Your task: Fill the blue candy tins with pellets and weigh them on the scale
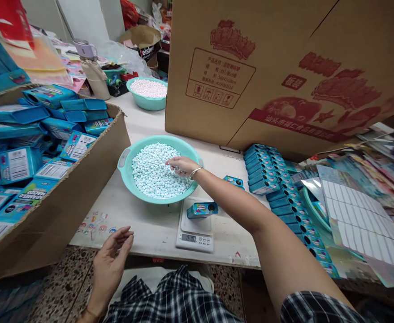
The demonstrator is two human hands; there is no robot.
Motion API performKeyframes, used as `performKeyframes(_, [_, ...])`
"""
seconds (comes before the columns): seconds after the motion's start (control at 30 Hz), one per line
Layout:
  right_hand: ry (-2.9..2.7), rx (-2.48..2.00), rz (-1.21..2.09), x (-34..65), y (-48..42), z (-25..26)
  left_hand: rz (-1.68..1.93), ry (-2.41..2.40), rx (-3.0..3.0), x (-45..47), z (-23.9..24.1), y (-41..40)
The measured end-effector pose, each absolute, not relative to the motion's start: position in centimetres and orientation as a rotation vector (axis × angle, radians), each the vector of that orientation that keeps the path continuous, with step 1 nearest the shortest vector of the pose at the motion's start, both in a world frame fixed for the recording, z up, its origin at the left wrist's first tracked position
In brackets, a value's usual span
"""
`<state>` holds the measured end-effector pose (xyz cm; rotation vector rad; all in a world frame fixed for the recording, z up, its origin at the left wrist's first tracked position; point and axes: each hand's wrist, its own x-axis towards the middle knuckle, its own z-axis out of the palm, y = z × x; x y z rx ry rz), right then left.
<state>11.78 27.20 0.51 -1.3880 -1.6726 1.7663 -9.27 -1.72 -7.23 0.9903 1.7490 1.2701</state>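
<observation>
We stretch our right arm forward and inward from the lower right, the elbow slightly bent and the forearm passing above the table [146, 229]. Our right hand [182, 166] is over the turquoise basin [126, 172], palm turned down, a bangle [196, 172] round the wrist. Its fingers are curled and drawn narrowly together at the pale blue pellets [153, 179] that fill the basin; we cannot tell whether any are pinched between them.

Our left hand [114, 251] comes up from the bottom by the table's near edge, empty, fingers loosely bent and thumb standing apart, leaving a fairly wide gap. Between the basin and us, slightly right, a small blue box [201, 209] rests on the white scale [195, 241], well apart from the left hand.
</observation>
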Motion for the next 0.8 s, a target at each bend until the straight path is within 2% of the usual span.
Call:
performKeyframes(0.17, [-1.444,-1.331,1.924,14.1,27.2,1.5,1.204,1.695,1.006,-7.9,-6.7,-1.1])
performKeyframes(0.37, [-1.323,-1.128,1.95,20.2,23.2,5.9,1.155,1.65,1.009,-6.7,-6.6,-0.8])
performKeyframes(0.57, [-1.441,-1.342,1.671,26.7,15.6,7.4,1.098,1.61,1.177,-5.1,-6.0,0.3])
performKeyframes(0.8, [-1.988,-1.445,1.195,27.5,11.3,6.6,1.058,1.361,1.608,-0.9,-4.2,3.6])
